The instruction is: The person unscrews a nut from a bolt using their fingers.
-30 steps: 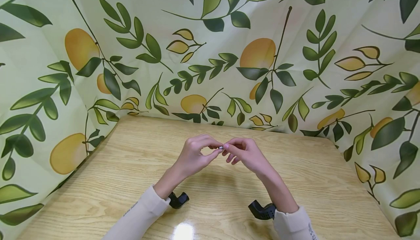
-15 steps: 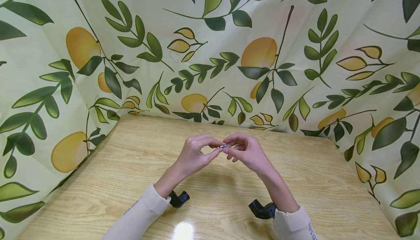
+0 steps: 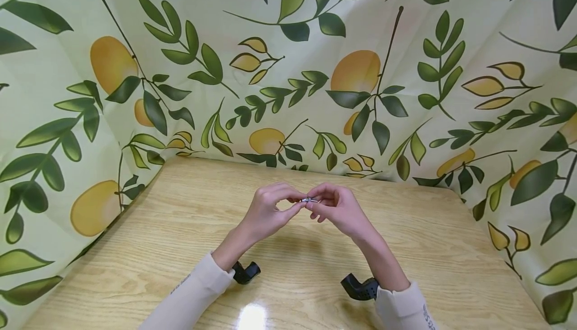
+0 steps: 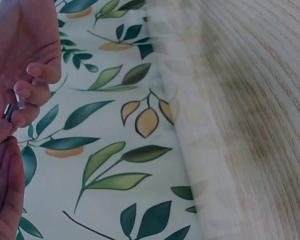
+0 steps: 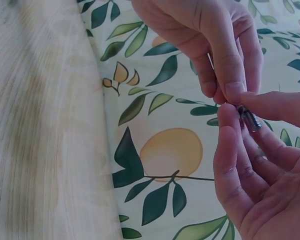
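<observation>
A small silvery metal screw is held up over the table between both hands' fingertips. Its threaded shank shows in the right wrist view, pointing toward the right palm. My left hand pinches one end with thumb and index finger, which hide that end. From the other side my right hand has its thumb and index finger around the screw, the other fingers curled below. The left wrist view shows the screw's dark grey end between the hands.
Beneath the hands lies a light wood-grain table. A cloth printed with leaves and fruit hangs behind it and along both sides. Black curved mounts stick out at both sleeve cuffs.
A second ago the right fingertips covered most of the screw. The right index finger then lifted and spread from the thumb, exposing more of it. The left hand has stayed in place.
</observation>
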A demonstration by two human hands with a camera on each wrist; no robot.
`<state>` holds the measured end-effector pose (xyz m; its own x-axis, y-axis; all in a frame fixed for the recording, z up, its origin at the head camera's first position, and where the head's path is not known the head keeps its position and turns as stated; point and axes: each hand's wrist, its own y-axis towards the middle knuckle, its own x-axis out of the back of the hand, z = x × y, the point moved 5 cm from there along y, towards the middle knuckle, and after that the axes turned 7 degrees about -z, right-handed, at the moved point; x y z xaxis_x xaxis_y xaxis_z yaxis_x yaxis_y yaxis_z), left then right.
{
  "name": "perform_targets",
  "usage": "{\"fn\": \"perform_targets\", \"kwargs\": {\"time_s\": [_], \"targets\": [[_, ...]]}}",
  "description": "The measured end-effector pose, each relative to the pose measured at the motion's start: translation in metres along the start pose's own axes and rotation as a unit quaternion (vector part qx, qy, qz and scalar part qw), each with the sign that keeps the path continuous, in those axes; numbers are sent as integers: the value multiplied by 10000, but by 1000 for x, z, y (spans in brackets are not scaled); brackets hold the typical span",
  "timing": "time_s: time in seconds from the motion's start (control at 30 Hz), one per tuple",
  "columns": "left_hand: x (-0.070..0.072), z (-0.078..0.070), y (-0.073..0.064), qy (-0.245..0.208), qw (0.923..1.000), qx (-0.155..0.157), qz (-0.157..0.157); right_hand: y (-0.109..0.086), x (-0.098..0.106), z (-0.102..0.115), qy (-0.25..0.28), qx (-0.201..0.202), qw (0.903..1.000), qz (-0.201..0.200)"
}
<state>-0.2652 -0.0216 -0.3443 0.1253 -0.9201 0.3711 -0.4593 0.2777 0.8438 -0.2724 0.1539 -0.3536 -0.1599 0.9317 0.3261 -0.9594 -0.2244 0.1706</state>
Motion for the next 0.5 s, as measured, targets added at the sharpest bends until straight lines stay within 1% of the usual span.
{"fn": "perform_targets", "kwargs": {"time_s": [0.2, 0.3, 0.5], "targets": [[-1, -1, 1, 15, 10000, 29, 7, 0, 3, -2, -166, -193, 9996, 126], [-2, -2, 1, 10, 10000, -10, -17, -1, 4, -1, -219, -176, 9995, 162], [-1, -2, 0, 62, 10000, 52, 15, -2, 4, 3, -134, -41, 9999, -41]]}}
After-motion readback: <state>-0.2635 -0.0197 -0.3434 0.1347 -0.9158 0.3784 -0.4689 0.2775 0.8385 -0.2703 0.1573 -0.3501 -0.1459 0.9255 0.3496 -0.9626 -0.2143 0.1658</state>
